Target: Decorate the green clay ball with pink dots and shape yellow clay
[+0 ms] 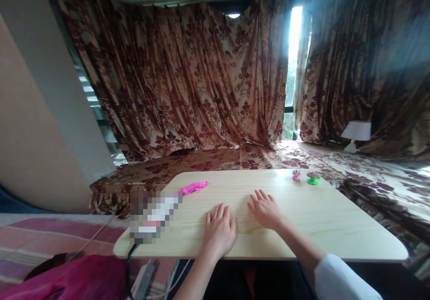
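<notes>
Both of my hands rest palm down on a pale wooden table. My left hand lies near the front edge, its fingers stretched forward and holding nothing. A little farther to the right, my right hand lies flat with its fingers slightly spread, also holding nothing. Left of my left hand is a bright pink, soft-looking lump. Towards the back right of the tabletop stand a small pink knobbly figure and a green-based piece with a dotted, mushroom-like top.
On the table's left side lies a blurred-out white object with a black cable running off the edge. Patterned curtains hang behind a cloth-covered ledge. A white lamp stands at the right. Magenta cloth lies at lower left.
</notes>
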Tool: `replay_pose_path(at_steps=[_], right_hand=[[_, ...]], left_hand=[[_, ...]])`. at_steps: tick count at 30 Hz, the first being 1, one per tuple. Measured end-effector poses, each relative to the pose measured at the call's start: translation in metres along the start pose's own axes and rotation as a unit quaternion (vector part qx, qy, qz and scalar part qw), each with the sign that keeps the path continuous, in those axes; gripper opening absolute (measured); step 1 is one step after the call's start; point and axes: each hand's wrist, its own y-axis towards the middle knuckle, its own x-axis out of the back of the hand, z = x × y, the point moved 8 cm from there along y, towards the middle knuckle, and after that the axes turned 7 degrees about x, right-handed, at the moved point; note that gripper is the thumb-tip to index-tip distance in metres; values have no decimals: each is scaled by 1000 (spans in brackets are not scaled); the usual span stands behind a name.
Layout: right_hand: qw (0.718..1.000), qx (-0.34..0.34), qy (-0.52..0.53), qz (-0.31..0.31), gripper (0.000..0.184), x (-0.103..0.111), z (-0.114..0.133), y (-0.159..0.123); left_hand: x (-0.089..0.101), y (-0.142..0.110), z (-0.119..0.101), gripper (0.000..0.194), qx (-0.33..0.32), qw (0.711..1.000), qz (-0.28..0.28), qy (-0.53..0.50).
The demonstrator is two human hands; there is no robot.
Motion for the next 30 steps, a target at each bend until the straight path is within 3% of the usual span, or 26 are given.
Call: replay_pose_path(at_steps=[4,6,8,13,16,18,22,24,26,30], right_hand=[[997,76,-3,-30,60,-2,21,-71],[995,87,-9,-40,61,-1,25,-86],[997,65,-11,-36,61,1,22,-76],[1000,-23,-10,-5,54,5,0,2],[999,-28,-11,-15,51,8,-2,12],[1000,-7,-13,-23,54,6,4,-9],[996,80,-12,-45,59,3,26,-81],[994,98,-11,-47,59,3,31,-99],[996,83,-8,-40,59,2,28,-90],[1000,-8,-8,-3,56,1,4,-18]], left_hand=[[1,0,-1,47,7,1000,4,-3],[2,-1,-2,46,4,1000,4,-4],[3,-2,-3,46,2,1000,0,0],[2,-1,-3,46,-1,1000,-4,8],[0,0,-1,46,-1,1000,1,8],[0,0,-1,46,2,1000,0,7],[3,-2,-4,46,1,1000,-1,0],[4,-2,-5,46,4,1000,6,-2],[5,-2,-5,45,10,1000,11,-1],[4,-1,-5,45,9,1000,9,4]])
